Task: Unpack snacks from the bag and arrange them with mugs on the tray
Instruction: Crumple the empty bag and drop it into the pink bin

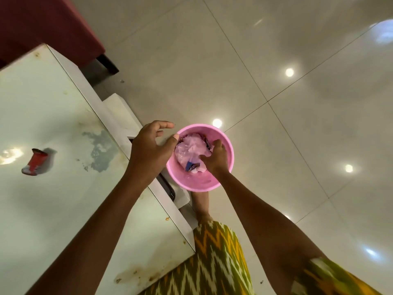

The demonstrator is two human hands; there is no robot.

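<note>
A pink plastic bucket (225, 145) stands on the floor beside the table's corner. Inside it lies a crumpled pink plastic bag (188, 149), with a blue snack wrapper (190, 166) showing at its near end. My right hand (213, 159) reaches down into the bucket, its fingers curled into the bag. My left hand (150, 149) hovers over the bucket's left rim with relaxed, spread fingers that hold nothing; its thumb is near the rim. A red snack wrapper (35, 161) lies on the white table. No tray or mug is in view.
The white glass-topped table (53, 116) fills the left side, its corner next to the bucket. A dark device (168, 188) sits on a ledge below the table edge. A maroon sofa (42, 24) stands at the top left. Glossy floor tiles (276, 81) spread to the right.
</note>
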